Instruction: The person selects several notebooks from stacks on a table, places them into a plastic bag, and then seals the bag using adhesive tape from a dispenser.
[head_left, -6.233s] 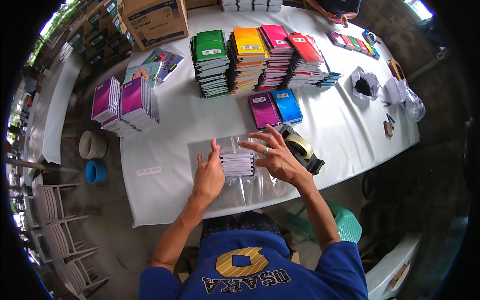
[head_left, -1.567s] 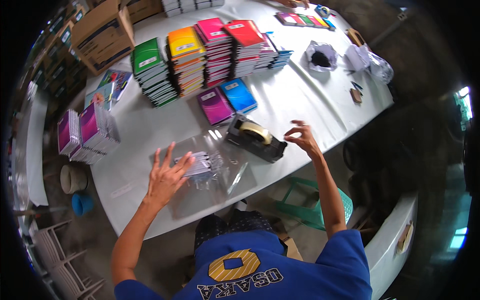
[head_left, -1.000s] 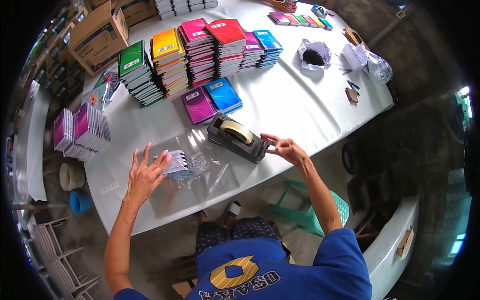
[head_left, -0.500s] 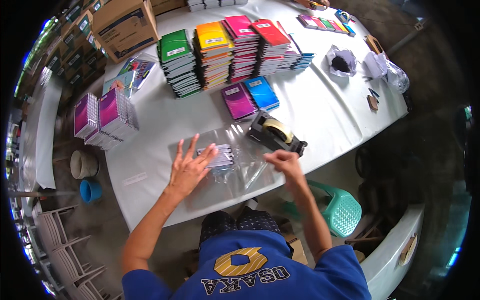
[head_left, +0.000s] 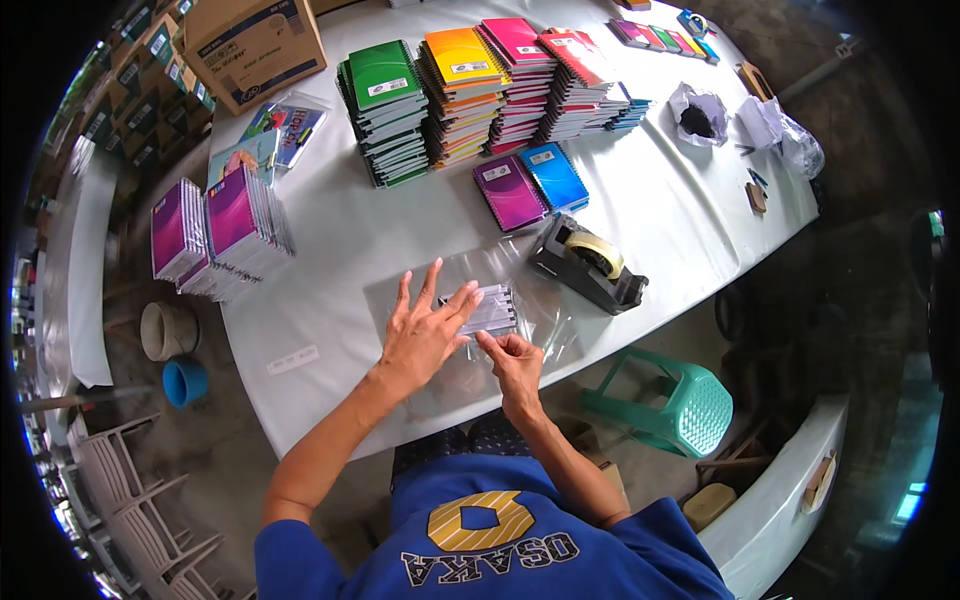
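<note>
Left fingers (head_left: 430, 283) spread wide over the stack (head_left: 495, 312), frame centre, right fingers (head_left: 520, 350) pinched, held item unclear; best keep film (head_left: 480, 265) taut.

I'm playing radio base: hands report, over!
Left hand spread over the white bundle. Right hand pinched at its near edge. Tape dispenser rightward, clear of both hands.
</note>
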